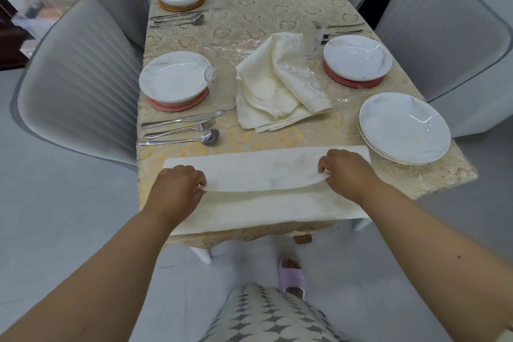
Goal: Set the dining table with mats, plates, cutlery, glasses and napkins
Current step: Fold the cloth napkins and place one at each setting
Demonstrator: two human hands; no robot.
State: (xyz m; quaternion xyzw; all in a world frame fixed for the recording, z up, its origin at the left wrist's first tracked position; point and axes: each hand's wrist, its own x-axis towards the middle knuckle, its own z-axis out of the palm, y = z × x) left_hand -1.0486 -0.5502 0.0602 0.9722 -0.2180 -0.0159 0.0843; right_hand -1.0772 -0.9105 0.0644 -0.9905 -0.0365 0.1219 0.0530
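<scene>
Grey chairs flank the table. At its near edge my left hand pinches the folded napkin by its upper layer's left end; my right hand pinches the right end. Beyond it lie spare napkins, then stacked plates at right.

Setting: home dining room. Evidence: table under a patterned cloth, set with plates and cutlery; grey padded chairs along both sides of the table; tiled floor beneath.
</scene>
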